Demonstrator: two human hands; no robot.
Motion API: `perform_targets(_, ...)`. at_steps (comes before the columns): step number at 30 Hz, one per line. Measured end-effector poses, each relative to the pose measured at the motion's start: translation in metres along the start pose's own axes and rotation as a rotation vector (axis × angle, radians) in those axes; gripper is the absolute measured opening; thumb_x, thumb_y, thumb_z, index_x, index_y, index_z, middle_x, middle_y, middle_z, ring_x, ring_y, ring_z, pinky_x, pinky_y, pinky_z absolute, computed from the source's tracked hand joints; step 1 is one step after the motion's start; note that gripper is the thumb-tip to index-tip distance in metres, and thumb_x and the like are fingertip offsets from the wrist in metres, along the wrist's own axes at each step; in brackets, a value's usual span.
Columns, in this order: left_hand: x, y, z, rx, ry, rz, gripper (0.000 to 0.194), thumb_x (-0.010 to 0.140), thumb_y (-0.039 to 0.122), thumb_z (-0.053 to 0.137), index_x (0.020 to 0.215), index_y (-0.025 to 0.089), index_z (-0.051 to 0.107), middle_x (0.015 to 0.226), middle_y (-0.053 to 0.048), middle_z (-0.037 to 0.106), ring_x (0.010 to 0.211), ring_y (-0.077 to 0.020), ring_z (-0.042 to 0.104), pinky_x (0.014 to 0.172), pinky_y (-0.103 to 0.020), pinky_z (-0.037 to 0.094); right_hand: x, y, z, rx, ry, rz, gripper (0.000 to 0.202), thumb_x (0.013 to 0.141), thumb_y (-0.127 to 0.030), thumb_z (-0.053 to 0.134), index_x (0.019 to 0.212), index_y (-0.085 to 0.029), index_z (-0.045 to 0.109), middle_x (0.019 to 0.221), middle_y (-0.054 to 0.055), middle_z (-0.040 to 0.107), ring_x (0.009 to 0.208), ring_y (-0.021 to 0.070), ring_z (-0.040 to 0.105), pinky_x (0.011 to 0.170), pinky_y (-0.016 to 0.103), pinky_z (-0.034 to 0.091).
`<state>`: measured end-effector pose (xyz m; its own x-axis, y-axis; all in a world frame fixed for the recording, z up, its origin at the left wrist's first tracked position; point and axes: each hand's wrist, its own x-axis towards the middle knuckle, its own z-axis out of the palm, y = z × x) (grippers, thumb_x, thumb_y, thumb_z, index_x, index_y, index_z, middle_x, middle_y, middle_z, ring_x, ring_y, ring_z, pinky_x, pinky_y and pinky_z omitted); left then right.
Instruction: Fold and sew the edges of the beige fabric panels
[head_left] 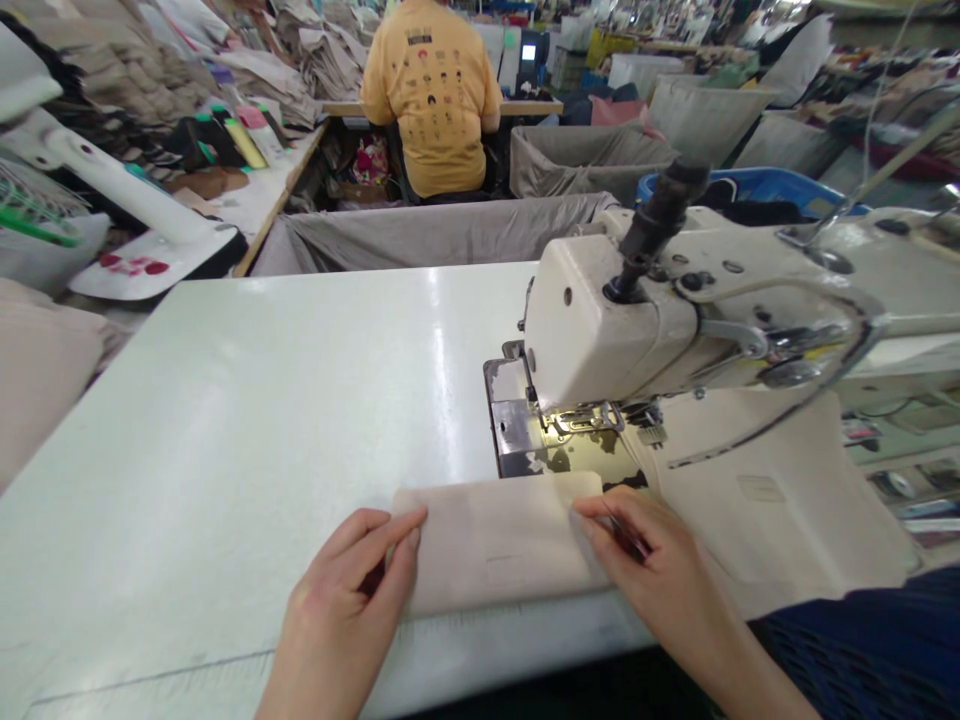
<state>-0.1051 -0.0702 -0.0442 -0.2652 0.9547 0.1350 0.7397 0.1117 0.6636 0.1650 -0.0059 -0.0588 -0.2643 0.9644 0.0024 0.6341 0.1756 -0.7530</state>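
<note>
A beige fabric piece (499,545) lies flat on the pale table near its front edge, just before the sewing machine (592,320). My left hand (352,590) pinches the left side of the fabric between thumb and fingers. At the fabric's right side, my right hand (652,550) grips it in the same way, fingertips near the upper right corner. The machine's metal needle plate (517,430) is lit and sits just beyond the fabric's top edge. More beige fabric (787,500) is spread to the right, under the machine arm.
The white table (300,400) stretches left. Beyond it are a grey cloth bin (450,235) and a person in a yellow shirt (431,100), seen from behind. A white stand (157,250) is at the left, a blue tub (772,185) behind the machine.
</note>
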Motion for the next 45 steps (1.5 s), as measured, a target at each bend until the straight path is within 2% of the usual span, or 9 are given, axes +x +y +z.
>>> perform_targets(15, -0.003, -0.002, 0.000, 0.020, -0.007, -0.003, 0.027, 0.091, 0.042, 0.055, 0.094, 0.026, 0.077, 0.086, -0.001, 0.068, 0.067, -0.0145, 0.065, 0.056, -0.022, 0.051, 0.004, -0.007, -0.001, -0.034, -0.005, 0.039, 0.025, 0.095, -0.036, 0.053, 0.082, -0.021, 0.069, 0.075, 0.002, 0.064, 0.067, 0.0162, 0.060, 0.061, 0.027, 0.046)
perform_targets(27, -0.001, -0.001, 0.005, 0.152, 0.021, 0.177, 0.034, 0.095, 0.039, 0.046, 0.094, 0.020, 0.075, 0.082, -0.004, 0.065, 0.066, -0.0158, 0.065, 0.060, -0.026, 0.055, 0.005, -0.009, 0.000, -0.065, 0.023, 0.001, 0.022, 0.093, -0.033, 0.053, 0.085, -0.021, 0.069, 0.079, 0.003, 0.069, 0.068, 0.0172, 0.063, 0.061, 0.027, 0.049)
perform_targets(29, -0.004, 0.000, 0.006, 0.275, 0.080, 0.248, 0.032, 0.096, 0.035, 0.046, 0.097, 0.019, 0.074, 0.092, -0.008, 0.066, 0.073, -0.0192, 0.065, 0.067, -0.031, 0.057, 0.004, -0.009, -0.003, -0.173, 0.020, -0.062, 0.018, 0.093, -0.029, 0.054, 0.092, -0.022, 0.071, 0.082, 0.003, 0.069, 0.069, 0.0174, 0.064, 0.063, 0.027, 0.051)
perform_targets(32, -0.003, -0.004, 0.005, 0.467, 0.153, 0.423, 0.024, 0.094, 0.027, 0.050, 0.097, 0.020, 0.073, 0.120, -0.014, 0.065, 0.107, -0.0314, 0.062, 0.088, -0.046, 0.055, 0.003, -0.005, -0.012, -0.403, 0.020, -0.270, 0.013, 0.090, -0.022, 0.061, 0.098, -0.023, 0.071, 0.093, 0.006, 0.068, 0.076, 0.0196, 0.067, 0.065, 0.029, 0.053)
perform_targets(34, 0.006, -0.008, 0.001, 0.536, 0.108, 0.553, 0.022, 0.093, 0.020, 0.050, 0.098, 0.020, 0.072, 0.126, -0.012, 0.065, 0.118, -0.0341, 0.057, 0.096, -0.050, 0.051, 0.003, 0.000, -0.017, -0.497, 0.022, -0.419, 0.014, 0.088, -0.017, 0.063, 0.099, -0.022, 0.071, 0.105, 0.009, 0.069, 0.087, 0.0223, 0.069, 0.070, 0.030, 0.055)
perform_targets(36, 0.021, -0.008, -0.002, 0.589, -0.037, 0.614, 0.025, 0.092, 0.012, 0.048, 0.099, 0.019, 0.072, 0.115, -0.012, 0.069, 0.106, -0.0303, 0.062, 0.090, -0.046, 0.053, 0.005, 0.006, -0.020, -0.531, 0.019, -0.518, 0.018, 0.088, -0.013, 0.062, 0.101, -0.022, 0.069, 0.117, 0.010, 0.069, 0.097, 0.0242, 0.069, 0.078, 0.033, 0.057)
perform_targets(39, 0.053, 0.007, -0.002, 0.669, -0.267, 0.534, 0.026, 0.093, 0.011, 0.045, 0.093, 0.014, 0.071, 0.100, -0.013, 0.071, 0.091, -0.0269, 0.065, 0.081, -0.040, 0.054, 0.008, 0.006, -0.017, -0.524, 0.024, -0.541, 0.020, 0.087, -0.012, 0.063, 0.105, -0.021, 0.067, 0.119, 0.011, 0.070, 0.097, 0.0246, 0.070, 0.080, 0.035, 0.058)
perform_targets(42, 0.082, 0.035, 0.012, 0.733, -0.306, 0.446, 0.028, 0.099, 0.030, 0.046, 0.101, 0.013, 0.068, 0.102, -0.015, 0.069, 0.095, -0.0279, 0.066, 0.086, -0.041, 0.052, 0.008, -0.003, -0.009, -0.499, 0.055, -0.490, 0.016, 0.089, -0.019, 0.066, 0.105, -0.019, 0.066, 0.112, 0.011, 0.072, 0.088, 0.0229, 0.071, 0.074, 0.033, 0.059)
perform_targets(45, 0.103, 0.051, 0.034, 0.709, -0.255, 0.458, 0.042, 0.098, 0.040, 0.050, 0.131, 0.014, 0.054, 0.136, -0.021, 0.055, 0.128, -0.0346, 0.051, 0.103, -0.053, 0.043, 0.005, -0.012, -0.001, -0.484, 0.055, -0.451, 0.014, 0.091, -0.023, 0.065, 0.104, -0.019, 0.067, 0.108, 0.009, 0.071, 0.085, 0.0210, 0.071, 0.071, 0.030, 0.058)
